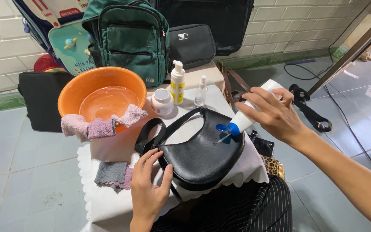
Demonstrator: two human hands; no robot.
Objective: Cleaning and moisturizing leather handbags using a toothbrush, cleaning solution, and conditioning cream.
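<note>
Pale blue-grey tiled floor (31,172), white brick wall behind. Low table draped in a white scallop-edged cloth (112,206) sits centre.

Black half-moon leather shoulder bag (202,150) lies flat on the cloth, strap looped toward the upper left. Left hand (147,187) rests at the bag's lower left edge, fingers (144,161) spread and bent over the rim and strap, thumb pressed on the leather; steadying it, not clenched.

Right hand (275,114) wrapped around a white squeeze bottle with a blue nozzle (243,122), tilted nozzle-down. Nozzle tip sits just over the bag's upper right face; a thin pale streak shows on the leather below it. Cannot tell whether tip touches.

Orange round plastic basin (101,92) at the table's back left, holding water, a pink and mauve towelling rag (95,126) draped over its front rim. Grey and pink folded cloth (113,174) lies on the table just left of the left hand.

Behind the bag: small white lidded jar (162,102), white pump bottle with yellow label (177,83), small clear spray bottle (201,91), standing upright, close together.

Against the wall: green fabric backpack (132,41), black pouch (192,43) beside it. Black strap (310,114) trails on the floor at right.
</note>
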